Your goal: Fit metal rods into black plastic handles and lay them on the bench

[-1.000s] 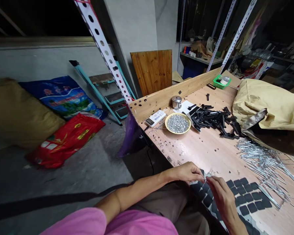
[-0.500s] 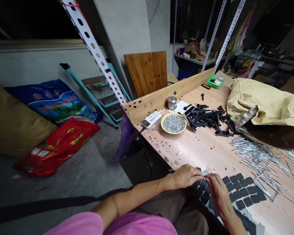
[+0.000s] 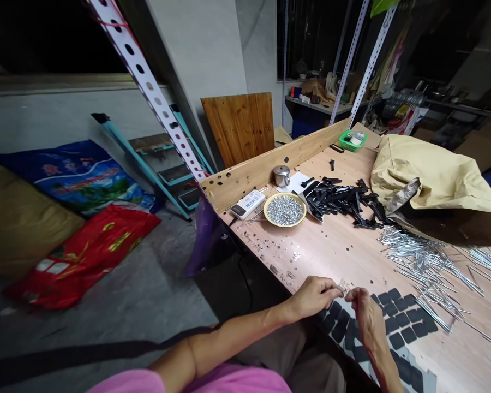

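My left hand (image 3: 316,297) is over the table's near edge, thumb and fingertips pinched together. Whatever it pinches is too small to make out. Just to its right is my right hand (image 3: 369,316), its fingers curled and pressed together; its fingertips hide anything between them. A small gap separates the two hands. Below and around them lie dark rounded-square pads (image 3: 401,319) in rows on a grey sheet. Long thin metal rods (image 3: 425,262) are heaped to the right. Farther back, a yellow bowl (image 3: 265,216) holds many small shiny metal pieces.
Black plastic parts (image 3: 339,197) are piled behind the bowl, beside a large tan sack (image 3: 429,169). A metal cup (image 3: 281,176), a white box-like device (image 3: 249,204) and a green basket (image 3: 352,143) stand along the wooden board (image 3: 245,183). Small bits are scattered over the tabletop (image 3: 331,256).
My hands, which met at the fingertips around a tiny shiny thing, are now slightly apart. My right hand has turned a little. The whole view has shifted slightly.
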